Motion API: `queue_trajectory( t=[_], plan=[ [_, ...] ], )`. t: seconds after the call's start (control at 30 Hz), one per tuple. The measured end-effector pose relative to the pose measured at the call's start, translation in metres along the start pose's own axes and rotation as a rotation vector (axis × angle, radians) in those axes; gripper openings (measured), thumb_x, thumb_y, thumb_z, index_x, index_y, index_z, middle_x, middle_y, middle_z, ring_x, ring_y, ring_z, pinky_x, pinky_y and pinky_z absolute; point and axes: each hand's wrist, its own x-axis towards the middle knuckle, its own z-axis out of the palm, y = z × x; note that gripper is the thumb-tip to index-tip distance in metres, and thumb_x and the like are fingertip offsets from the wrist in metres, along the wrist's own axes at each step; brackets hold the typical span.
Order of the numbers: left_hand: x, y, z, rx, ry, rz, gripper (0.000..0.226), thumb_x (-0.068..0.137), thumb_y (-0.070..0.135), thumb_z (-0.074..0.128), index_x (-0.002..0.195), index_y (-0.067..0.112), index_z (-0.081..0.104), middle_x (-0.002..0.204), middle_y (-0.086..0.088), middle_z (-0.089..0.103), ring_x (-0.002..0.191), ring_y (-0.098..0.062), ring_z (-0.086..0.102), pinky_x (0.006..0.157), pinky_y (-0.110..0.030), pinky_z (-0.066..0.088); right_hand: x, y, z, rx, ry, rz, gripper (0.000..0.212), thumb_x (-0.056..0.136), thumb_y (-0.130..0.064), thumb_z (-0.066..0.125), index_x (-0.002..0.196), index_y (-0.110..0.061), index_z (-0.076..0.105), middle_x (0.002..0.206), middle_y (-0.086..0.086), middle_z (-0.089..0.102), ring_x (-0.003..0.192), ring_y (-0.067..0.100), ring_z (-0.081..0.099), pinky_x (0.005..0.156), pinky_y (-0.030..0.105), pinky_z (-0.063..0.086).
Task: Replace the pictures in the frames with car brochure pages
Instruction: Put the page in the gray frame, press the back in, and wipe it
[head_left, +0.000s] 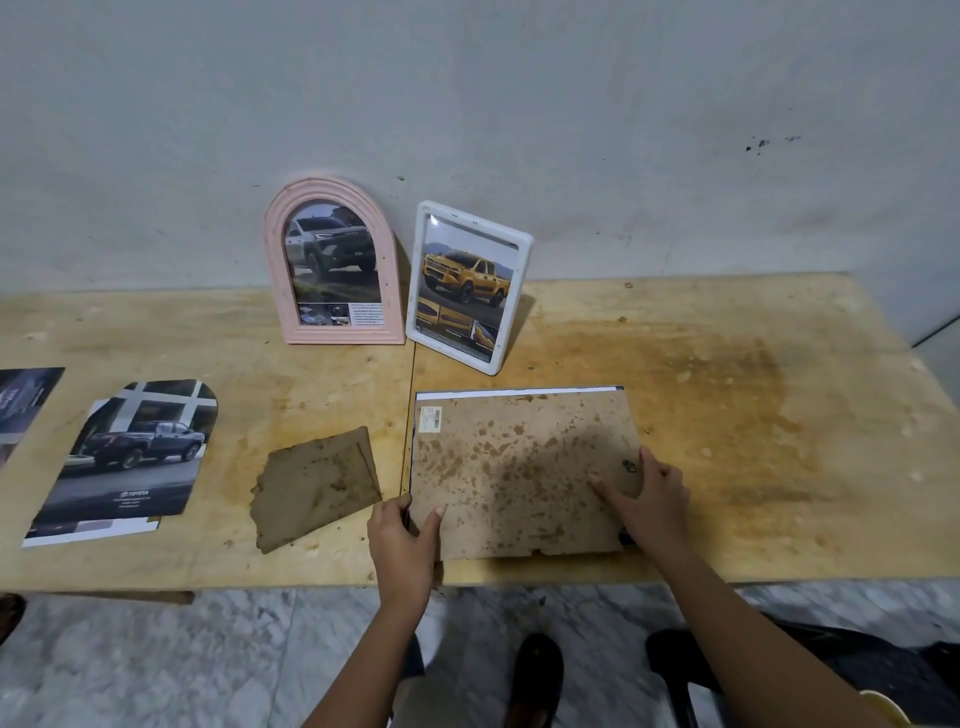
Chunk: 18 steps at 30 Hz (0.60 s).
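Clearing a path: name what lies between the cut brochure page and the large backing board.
Head view: a small stained brown board lies between the cut brochure page and the large backing board.

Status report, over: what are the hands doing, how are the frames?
Left hand grips backing board edge; right hand rests flat on it. Pink frame and white frame hold car pages. Loose brown panel lies left, apart.

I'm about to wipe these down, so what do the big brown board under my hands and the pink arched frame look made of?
The board looks like pressed hardboard: matte brown, blotchy stains, chipped lower edge. The pink arched frame is matte with ribbed moulding; plastic or painted wood, I can't tell which.
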Motion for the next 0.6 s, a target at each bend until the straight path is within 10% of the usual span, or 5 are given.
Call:
queue_trajectory(
  t=[0.6],
  plan=[
    [-0.012, 0.004, -0.009, -0.064, -0.126, -0.019, 0.078, 0.065, 0.047, 0.080, 0.128, 0.012, 0.050, 0.108, 0.003, 0.045, 0.107, -0.015, 0.047, 0.092, -0.030, 0.045, -0.019, -0.002, 0.006, 0.008, 0.012, 0.006, 0.107, 0.069, -0.058, 0.071, 0.148, -0.013, 0.015, 0.149, 0.010, 0.021, 0.137, 0.032, 0.018, 0.109, 0.047, 0.024]
  ],
)
